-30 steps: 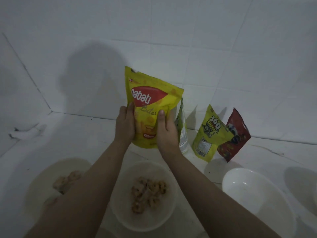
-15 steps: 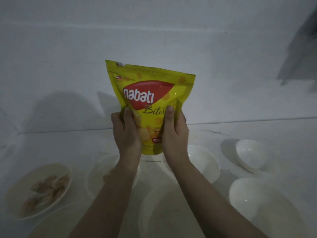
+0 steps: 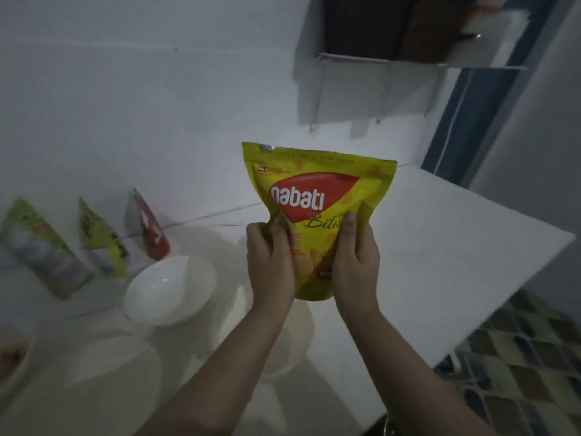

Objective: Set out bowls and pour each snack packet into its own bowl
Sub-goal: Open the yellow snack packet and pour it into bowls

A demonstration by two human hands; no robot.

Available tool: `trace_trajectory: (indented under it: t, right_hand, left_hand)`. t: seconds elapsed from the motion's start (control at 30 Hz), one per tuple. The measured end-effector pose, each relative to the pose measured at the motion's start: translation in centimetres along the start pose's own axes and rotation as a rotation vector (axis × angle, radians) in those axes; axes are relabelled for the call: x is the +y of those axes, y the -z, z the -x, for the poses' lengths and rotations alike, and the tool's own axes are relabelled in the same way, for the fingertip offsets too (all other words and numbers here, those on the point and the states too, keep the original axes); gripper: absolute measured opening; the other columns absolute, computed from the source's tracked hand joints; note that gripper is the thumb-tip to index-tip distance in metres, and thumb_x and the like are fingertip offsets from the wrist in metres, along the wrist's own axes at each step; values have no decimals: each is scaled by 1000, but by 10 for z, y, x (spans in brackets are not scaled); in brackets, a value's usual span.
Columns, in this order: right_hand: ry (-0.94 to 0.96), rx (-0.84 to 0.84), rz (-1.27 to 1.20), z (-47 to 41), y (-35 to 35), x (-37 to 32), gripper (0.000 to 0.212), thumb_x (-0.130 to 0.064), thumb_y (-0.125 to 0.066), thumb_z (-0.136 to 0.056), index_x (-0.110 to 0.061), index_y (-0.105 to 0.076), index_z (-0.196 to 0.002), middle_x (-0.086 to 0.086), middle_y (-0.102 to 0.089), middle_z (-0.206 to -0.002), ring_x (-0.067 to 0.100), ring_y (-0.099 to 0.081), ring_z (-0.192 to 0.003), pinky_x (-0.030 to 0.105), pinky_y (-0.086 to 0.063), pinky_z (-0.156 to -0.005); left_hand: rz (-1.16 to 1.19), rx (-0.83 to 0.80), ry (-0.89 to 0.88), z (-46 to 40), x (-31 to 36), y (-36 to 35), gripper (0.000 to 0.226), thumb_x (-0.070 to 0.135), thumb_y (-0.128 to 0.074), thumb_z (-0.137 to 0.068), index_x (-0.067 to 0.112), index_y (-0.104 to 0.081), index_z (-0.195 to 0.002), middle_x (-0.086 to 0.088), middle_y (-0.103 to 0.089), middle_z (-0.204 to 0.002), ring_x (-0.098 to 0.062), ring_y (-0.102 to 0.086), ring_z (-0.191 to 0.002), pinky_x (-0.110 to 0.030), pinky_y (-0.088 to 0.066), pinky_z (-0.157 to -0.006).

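Both hands, left (image 3: 270,265) and right (image 3: 356,262), still clamped on upright Nabati pouch (image 3: 317,196), view now swung rightward

Yellow packet (image 3: 317,196) showing its brand

A red badge on its front is reading "nabati" in white letters, with "Bites" in script underneath; the small print elsewhere is staying too blurred to read.

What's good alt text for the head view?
Two hands, left hand and right hand, hold a yellow snack packet upright above white bowls on a white counter. Three more packets lean against the wall at left.
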State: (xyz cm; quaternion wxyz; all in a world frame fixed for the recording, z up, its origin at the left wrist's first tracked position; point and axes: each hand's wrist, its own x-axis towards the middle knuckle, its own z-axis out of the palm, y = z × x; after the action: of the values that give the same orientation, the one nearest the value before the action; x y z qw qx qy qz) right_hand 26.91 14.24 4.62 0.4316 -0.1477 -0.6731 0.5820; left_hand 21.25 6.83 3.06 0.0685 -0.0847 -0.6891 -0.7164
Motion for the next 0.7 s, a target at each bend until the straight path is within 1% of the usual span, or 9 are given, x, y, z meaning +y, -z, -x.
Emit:
trace_trajectory:
  t: [0.1, 0.27, 0.33, 0.4, 0.43, 0.53, 0.57, 0.63, 0.7]
  right_hand:
    - [-11, 25, 17, -22, 53, 19, 25, -52, -35, -91, -39, -56, -99, -27, -67, -86, -8, -65, -84, 9, -50, -69]
    - [-80, -6, 62, -47, 121, 64, 27, -51, -37, -93, -36, -58, -102, -21, -69, -89, -7, -64, -84, 12, -51, -70]
    - [-130, -29, 98, -56, 141, 85, 28, -51, -38, -94, -35, -59, -101, -18, -70, -89, -4, -65, -85, 19, -54, -71]
    - [-176, -61, 116, -64, 155, 103, 30, -53, -40, -93, -33, -61, -101, -15, -71, -89, 3, -67, -85, 33, -59, -71]
    - [-193, -79, 124, -69, 160, 112, 31, -54, -41, -92, -32, -62, -102, -15, -71, -89, 7, -68, -85, 40, -60, -71]
    - [-189, -109, 153, -77, 168, 131, 33, -55, -44, -94, -31, -64, -102, -15, -69, -82, 16, -68, -80, 44, -60, -67]
    - [-193, -117, 153, -78, 170, 136, 32, -56, -44, -95, -31, -64, -102, -14, -68, -80, 18, -67, -78, 46, -60, -65]
    - [-220, -135, 131, -74, 172, 142, 30, -55, -45, -96, -32, -63, -105, -12, -68, -84, 16, -68, -79, 48, -60, -66]
    - [-274, -173, 54, -68, 172, 143, 39, -57, -40, -93, -32, -61, -113, -9, -69, -97, 8, -69, -85, 41, -61, -66]
  left_hand:
    - [4, -65, 19, 18, -7, -56, 23, 45, -38, -100, 24, -44, -92, 3, -60, -94, -10, -60, -89, -32, -49, -75]
    - [-53, -118, 54, 38, -48, -129, 25, 47, -34, -100, 28, -41, -87, 0, -57, -96, -16, -59, -93, -38, -50, -80]
    - [-90, -141, 59, 45, -66, -148, 29, 52, -30, -98, 27, -40, -89, 0, -54, -97, -19, -58, -96, -40, -50, -83]
    - [-94, -181, 88, 51, -81, -160, 40, 61, -30, -93, 22, -39, -99, 0, -51, -102, -19, -57, -102, -36, -48, -84]
    - [-85, -206, 108, 52, -88, -163, 48, 67, -32, -90, 22, -38, -104, 1, -49, -105, -18, -56, -105, -34, -49, -86]
    - [-49, -300, 156, 56, -102, -165, 78, 85, -46, -68, 25, -34, -116, 6, -48, -115, -11, -55, -112, -34, -52, -91]
    - [-58, -320, 169, 56, -108, -165, 84, 86, -52, -62, 26, -34, -118, 9, -47, -117, -9, -54, -113, -34, -52, -92]
    - [-98, -338, 165, 55, -113, -163, 79, 74, -67, -64, 27, -35, -118, 15, -47, -114, -9, -54, -113, -28, -51, -89]
    - [-147, -310, 117, 52, -112, -161, 63, 64, -72, -69, 28, -44, -112, 16, -51, -109, -6, -57, -108, -24, -50, -84]
